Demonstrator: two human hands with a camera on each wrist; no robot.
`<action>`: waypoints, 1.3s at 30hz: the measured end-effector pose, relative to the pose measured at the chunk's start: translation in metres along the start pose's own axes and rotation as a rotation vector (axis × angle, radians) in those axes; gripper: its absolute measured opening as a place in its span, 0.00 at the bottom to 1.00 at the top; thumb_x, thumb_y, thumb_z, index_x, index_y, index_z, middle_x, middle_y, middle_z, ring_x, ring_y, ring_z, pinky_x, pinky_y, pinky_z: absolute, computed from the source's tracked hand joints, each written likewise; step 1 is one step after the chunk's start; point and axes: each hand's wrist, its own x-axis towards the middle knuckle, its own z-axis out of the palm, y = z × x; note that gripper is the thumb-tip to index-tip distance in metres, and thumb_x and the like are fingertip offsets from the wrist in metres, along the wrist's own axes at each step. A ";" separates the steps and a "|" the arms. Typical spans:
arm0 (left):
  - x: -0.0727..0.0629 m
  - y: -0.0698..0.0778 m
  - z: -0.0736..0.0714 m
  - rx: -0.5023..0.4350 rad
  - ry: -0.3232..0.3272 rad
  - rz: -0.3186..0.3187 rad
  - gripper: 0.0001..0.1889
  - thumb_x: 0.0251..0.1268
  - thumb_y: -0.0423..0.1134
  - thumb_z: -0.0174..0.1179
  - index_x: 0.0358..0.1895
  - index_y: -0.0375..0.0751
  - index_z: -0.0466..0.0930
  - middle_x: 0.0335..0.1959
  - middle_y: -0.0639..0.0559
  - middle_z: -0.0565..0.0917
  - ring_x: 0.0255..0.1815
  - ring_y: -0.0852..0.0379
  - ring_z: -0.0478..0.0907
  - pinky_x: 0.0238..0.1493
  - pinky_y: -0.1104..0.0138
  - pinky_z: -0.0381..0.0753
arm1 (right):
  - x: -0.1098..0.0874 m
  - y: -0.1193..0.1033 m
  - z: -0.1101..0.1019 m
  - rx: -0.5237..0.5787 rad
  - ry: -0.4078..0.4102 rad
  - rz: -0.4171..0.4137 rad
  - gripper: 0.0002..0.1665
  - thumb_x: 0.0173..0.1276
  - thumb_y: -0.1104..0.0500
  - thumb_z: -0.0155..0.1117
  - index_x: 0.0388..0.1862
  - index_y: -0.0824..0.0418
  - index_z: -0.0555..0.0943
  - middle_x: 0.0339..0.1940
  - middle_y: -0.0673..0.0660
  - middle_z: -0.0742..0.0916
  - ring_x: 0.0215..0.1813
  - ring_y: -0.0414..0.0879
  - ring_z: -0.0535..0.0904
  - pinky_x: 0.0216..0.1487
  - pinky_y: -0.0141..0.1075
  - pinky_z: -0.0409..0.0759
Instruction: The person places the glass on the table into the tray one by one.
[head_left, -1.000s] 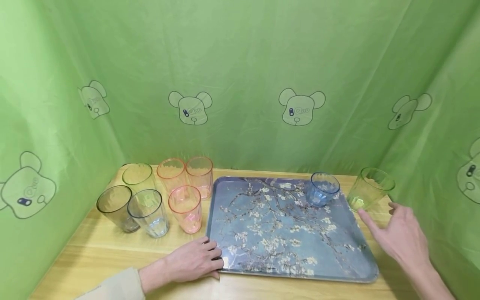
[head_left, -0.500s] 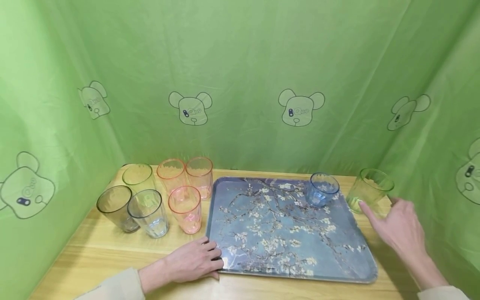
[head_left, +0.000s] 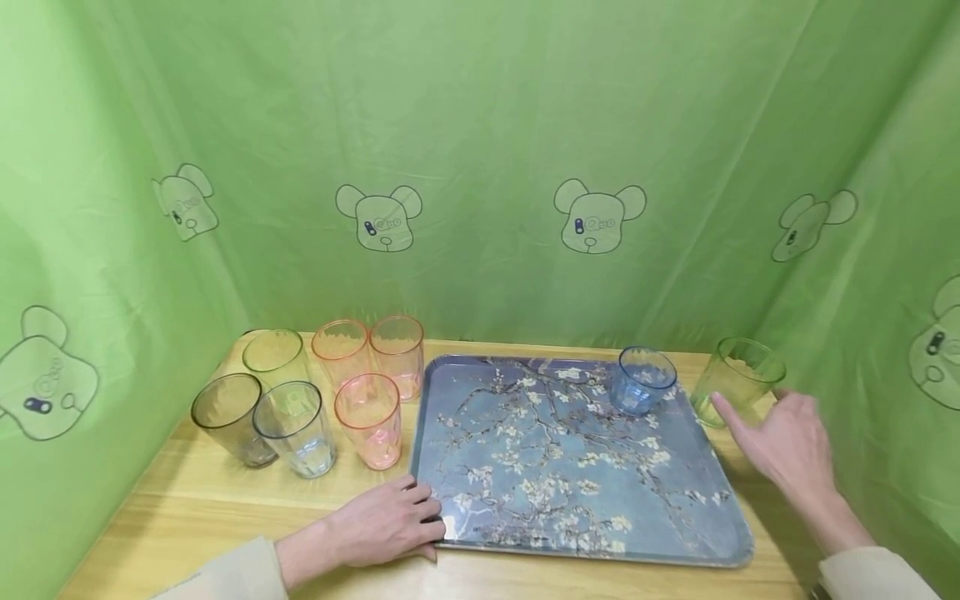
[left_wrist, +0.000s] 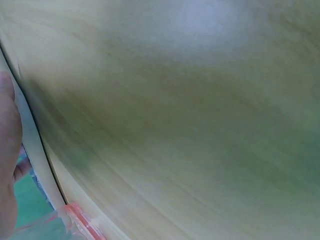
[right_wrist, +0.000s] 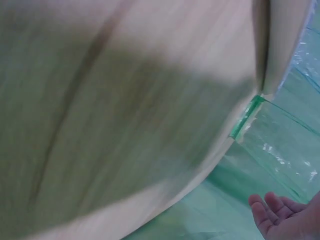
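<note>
My left hand (head_left: 386, 521) holds the near left corner of a blue tray (head_left: 555, 467) printed with white blossom branches, its fingers bent over the rim. In the left wrist view, part of that hand (left_wrist: 7, 150) shows at the tray's edge. At the far right, my right hand (head_left: 791, 437) is beside a green glass (head_left: 738, 379) that stands upright on the table, thumb spread apart from the fingers. The right wrist view shows a gap between the fingers (right_wrist: 272, 207) and the green glass (right_wrist: 280, 145). An upright blue glass (head_left: 643, 383) stands on the tray's back right part.
Left of the tray stand several upright glasses: pink ones (head_left: 369, 421), a clear one with a dark rim (head_left: 296, 429), a smoky grey one (head_left: 232, 417) and a yellow-green one (head_left: 273, 358). A green curtain (head_left: 480, 100) surrounds the wooden table (head_left: 195, 517) behind and at both sides.
My right hand has moved slightly left and closer to the green glass, with its thumb now in front of the glass's lower part. The left hand and the tray stay put.
</note>
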 end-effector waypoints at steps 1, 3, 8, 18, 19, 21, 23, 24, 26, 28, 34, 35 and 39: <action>0.000 0.000 0.000 0.002 0.000 0.001 0.18 0.78 0.66 0.47 0.38 0.60 0.75 0.34 0.65 0.77 0.38 0.63 0.74 0.44 0.70 0.70 | 0.001 0.001 0.001 0.001 0.000 -0.003 0.70 0.74 0.23 0.50 0.72 0.91 0.53 0.52 0.86 0.70 0.38 0.68 0.72 0.34 0.53 0.72; 0.000 0.000 0.000 0.008 -0.002 0.003 0.18 0.78 0.66 0.47 0.38 0.60 0.75 0.34 0.65 0.77 0.38 0.63 0.74 0.44 0.70 0.70 | 0.003 0.002 0.002 0.004 0.004 -0.009 0.69 0.74 0.23 0.50 0.69 0.92 0.55 0.49 0.85 0.71 0.36 0.67 0.71 0.34 0.52 0.71; 0.000 0.000 -0.001 0.016 -0.003 0.006 0.18 0.78 0.66 0.47 0.38 0.61 0.75 0.34 0.66 0.77 0.38 0.63 0.74 0.44 0.70 0.69 | 0.008 0.002 0.003 -0.003 0.018 -0.022 0.65 0.73 0.22 0.51 0.58 0.90 0.61 0.41 0.78 0.71 0.32 0.61 0.69 0.30 0.47 0.68; 0.000 -0.001 -0.003 0.028 -0.005 0.014 0.18 0.78 0.66 0.46 0.39 0.61 0.76 0.34 0.66 0.77 0.38 0.63 0.74 0.44 0.70 0.68 | 0.018 0.001 0.004 -0.017 0.005 -0.009 0.62 0.71 0.20 0.50 0.51 0.85 0.63 0.38 0.75 0.71 0.30 0.58 0.68 0.29 0.44 0.67; 0.000 -0.001 -0.003 0.031 -0.003 0.015 0.18 0.78 0.66 0.46 0.38 0.61 0.76 0.34 0.66 0.77 0.38 0.63 0.74 0.44 0.70 0.68 | 0.019 0.000 0.004 -0.016 0.003 -0.008 0.62 0.71 0.20 0.50 0.51 0.85 0.63 0.38 0.75 0.71 0.30 0.58 0.69 0.28 0.44 0.67; 0.000 -0.001 -0.003 0.037 0.001 0.017 0.18 0.78 0.66 0.46 0.38 0.61 0.76 0.34 0.66 0.77 0.38 0.63 0.73 0.44 0.70 0.68 | 0.020 0.000 0.004 -0.017 0.002 -0.010 0.62 0.71 0.20 0.50 0.51 0.85 0.64 0.38 0.75 0.71 0.30 0.59 0.69 0.28 0.44 0.67; 0.000 -0.001 -0.003 0.040 0.004 0.018 0.18 0.78 0.66 0.47 0.38 0.61 0.76 0.34 0.66 0.77 0.38 0.63 0.73 0.44 0.70 0.68 | 0.021 0.000 0.005 -0.018 0.005 -0.010 0.63 0.71 0.19 0.50 0.52 0.85 0.63 0.38 0.74 0.71 0.30 0.59 0.69 0.27 0.44 0.67; 0.000 -0.001 -0.003 0.041 0.004 0.018 0.18 0.78 0.66 0.46 0.38 0.61 0.75 0.34 0.66 0.77 0.38 0.63 0.73 0.44 0.70 0.68 | 0.022 0.000 0.006 -0.018 0.007 -0.008 0.64 0.71 0.19 0.50 0.53 0.86 0.63 0.39 0.75 0.71 0.30 0.59 0.69 0.27 0.44 0.67; 0.000 0.000 -0.003 0.042 0.005 0.018 0.18 0.78 0.66 0.47 0.38 0.62 0.76 0.34 0.66 0.77 0.38 0.63 0.73 0.44 0.70 0.68 | 0.023 0.000 0.006 -0.022 0.014 -0.005 0.65 0.71 0.19 0.50 0.54 0.87 0.63 0.39 0.75 0.71 0.31 0.60 0.69 0.27 0.44 0.68; 0.000 0.000 -0.003 0.039 0.005 0.016 0.18 0.77 0.66 0.47 0.38 0.62 0.76 0.34 0.66 0.77 0.38 0.63 0.73 0.44 0.70 0.68 | 0.024 0.001 0.007 -0.026 0.021 -0.002 0.67 0.70 0.19 0.50 0.56 0.88 0.62 0.40 0.76 0.70 0.31 0.61 0.70 0.27 0.46 0.68; 0.000 0.000 -0.004 0.029 -0.004 0.013 0.18 0.78 0.67 0.46 0.38 0.62 0.76 0.34 0.66 0.78 0.38 0.63 0.73 0.44 0.70 0.68 | 0.027 0.003 0.010 -0.031 0.017 0.007 0.69 0.70 0.18 0.49 0.58 0.90 0.61 0.42 0.78 0.70 0.33 0.64 0.71 0.29 0.49 0.71; 0.000 0.000 -0.004 0.029 -0.004 0.013 0.18 0.78 0.67 0.46 0.38 0.62 0.76 0.34 0.66 0.78 0.38 0.63 0.73 0.43 0.71 0.68 | 0.027 0.004 0.010 -0.031 0.013 0.011 0.69 0.70 0.18 0.49 0.57 0.90 0.62 0.42 0.78 0.70 0.33 0.64 0.71 0.30 0.49 0.71; 0.000 0.000 -0.003 0.030 -0.001 0.013 0.18 0.78 0.67 0.46 0.38 0.61 0.76 0.34 0.66 0.78 0.38 0.63 0.73 0.43 0.70 0.68 | 0.029 0.006 0.011 -0.023 -0.005 0.026 0.67 0.70 0.18 0.49 0.56 0.88 0.63 0.42 0.78 0.71 0.33 0.64 0.72 0.30 0.49 0.71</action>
